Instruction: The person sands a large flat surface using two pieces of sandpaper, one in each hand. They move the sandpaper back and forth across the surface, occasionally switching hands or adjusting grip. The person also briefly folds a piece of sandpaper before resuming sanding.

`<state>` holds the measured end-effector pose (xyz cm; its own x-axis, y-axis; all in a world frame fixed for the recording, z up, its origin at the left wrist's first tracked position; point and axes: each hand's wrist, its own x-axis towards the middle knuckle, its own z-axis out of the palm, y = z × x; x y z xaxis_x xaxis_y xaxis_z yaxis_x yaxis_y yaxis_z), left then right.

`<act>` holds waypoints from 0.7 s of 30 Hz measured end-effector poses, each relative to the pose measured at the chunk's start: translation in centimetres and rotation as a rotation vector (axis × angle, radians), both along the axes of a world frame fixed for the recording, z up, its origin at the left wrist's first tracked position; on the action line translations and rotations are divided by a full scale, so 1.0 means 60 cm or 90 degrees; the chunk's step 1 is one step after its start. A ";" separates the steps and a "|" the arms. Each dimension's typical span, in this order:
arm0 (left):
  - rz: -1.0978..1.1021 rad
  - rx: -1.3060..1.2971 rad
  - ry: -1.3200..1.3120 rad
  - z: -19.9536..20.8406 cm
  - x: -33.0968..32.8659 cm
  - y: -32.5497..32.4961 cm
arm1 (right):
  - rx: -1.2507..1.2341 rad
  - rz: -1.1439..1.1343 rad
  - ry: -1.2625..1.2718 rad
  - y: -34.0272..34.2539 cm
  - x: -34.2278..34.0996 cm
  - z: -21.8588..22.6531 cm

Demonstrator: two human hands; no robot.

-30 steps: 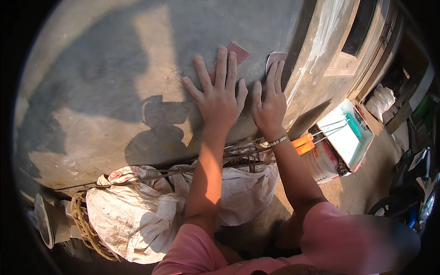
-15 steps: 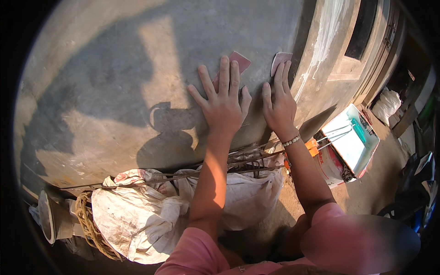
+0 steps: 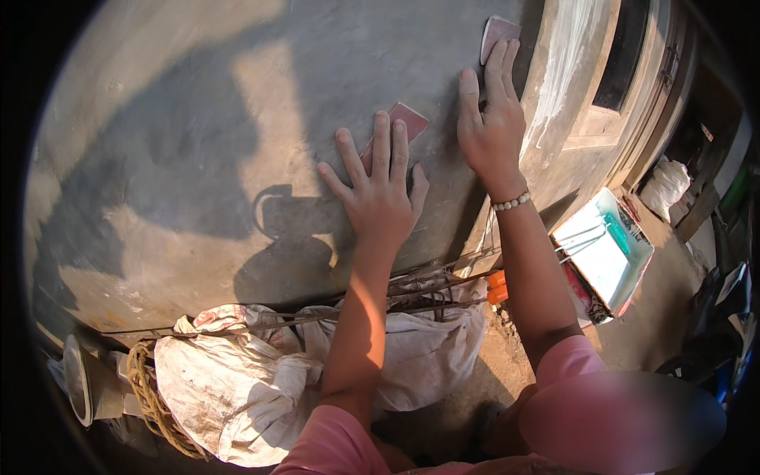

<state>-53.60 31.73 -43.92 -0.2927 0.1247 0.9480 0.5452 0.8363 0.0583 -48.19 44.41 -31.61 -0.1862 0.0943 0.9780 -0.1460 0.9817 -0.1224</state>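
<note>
My left hand (image 3: 378,190) lies against the grey plastered wall (image 3: 182,158) with its fingers spread. Beneath its middle fingers is a reddish-brown rectangular piece of sandpaper (image 3: 409,120), partly covered. My right hand (image 3: 492,131), with a beaded bracelet (image 3: 511,202) at the wrist, reaches higher and farther right. Its fingers are stretched out, two of them with their tips over the lower edge of a second sandpaper piece (image 3: 497,33). That piece is flat on the wall near its right-hand corner. Both hands press flat rather than gripping.
A pale wooden frame (image 3: 606,127) stands right of the wall. Below it sits a white container (image 3: 590,229) with a paint roller (image 3: 616,233) in it, beside an orange object (image 3: 496,286). Whitish sacks (image 3: 229,388), thin rods (image 3: 293,318) and coiled rope (image 3: 145,388) lie along the wall's foot.
My right hand has slid up the wall with its sandpaper. My left hand and its sandpaper sit slightly lower in view, and the whole view has shifted a little.
</note>
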 end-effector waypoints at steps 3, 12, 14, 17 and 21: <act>-0.010 0.009 0.003 0.002 0.002 0.000 | 0.010 -0.008 0.037 0.020 -0.020 0.011; -0.012 0.018 0.002 -0.002 -0.001 0.003 | 0.015 0.032 0.041 0.030 -0.025 0.007; -0.015 0.012 0.005 0.000 0.001 0.000 | -0.014 0.058 0.062 0.040 -0.042 0.067; -0.026 0.005 -0.017 0.001 0.004 -0.001 | -0.040 0.063 0.024 0.031 -0.036 0.058; -0.010 0.008 -0.022 0.002 0.006 0.000 | -0.081 0.008 -0.159 -0.005 0.008 -0.124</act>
<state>-53.27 31.75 -43.80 -0.3227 0.1170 0.9392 0.5559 0.8266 0.0880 -47.70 44.09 -39.04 -0.4225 0.2096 0.8818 -0.1075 0.9544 -0.2784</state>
